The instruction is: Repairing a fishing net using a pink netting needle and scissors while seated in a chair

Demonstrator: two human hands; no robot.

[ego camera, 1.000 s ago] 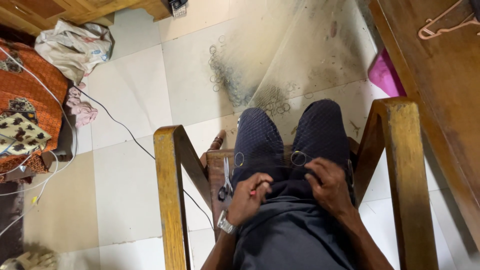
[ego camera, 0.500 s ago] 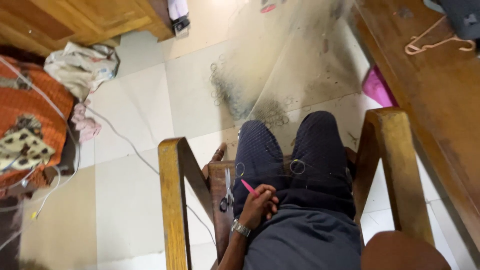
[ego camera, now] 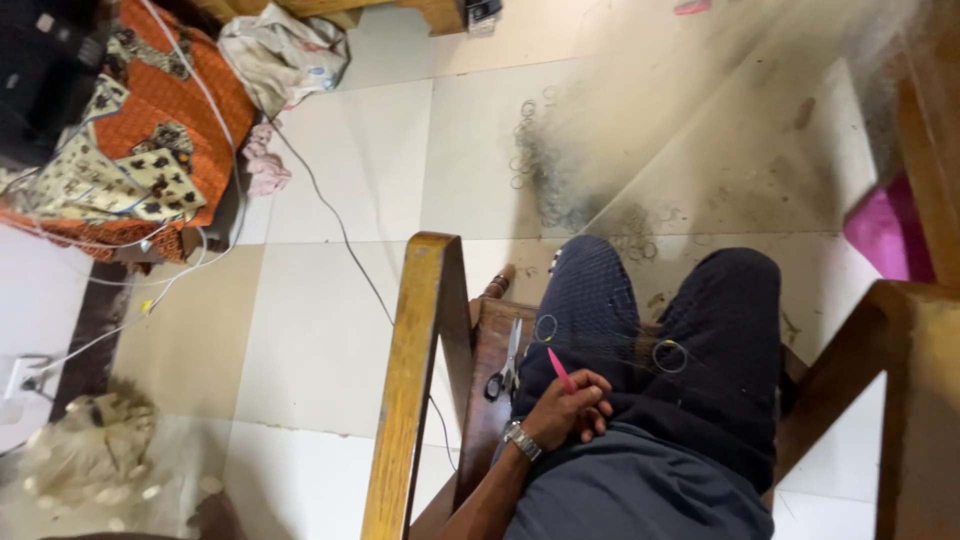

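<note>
I sit in a wooden armchair (ego camera: 420, 330) and look down at my lap in dark trousers. My left hand (ego camera: 572, 408), with a wristwatch, rests on my left thigh and holds a thin pink stick (ego camera: 560, 369) that points up and away. Two small thin rings lie on my thighs, one on the left (ego camera: 546, 327) and one on the right (ego camera: 670, 356). A pair of scissors (ego camera: 505, 362) lies on the chair seat just left of my thigh. My right hand is out of view.
Several dark ring marks and smudges (ego camera: 545, 170) stain the tiled floor ahead. An orange patterned cloth (ego camera: 150, 120) with cables lies at top left, a thin cable (ego camera: 330, 215) crosses the tiles, and a pink object (ego camera: 885, 230) sits at right beside wooden furniture.
My right hand, which worked beside the left on my lap, has left the view. The camera has tilted and swung to the left.
</note>
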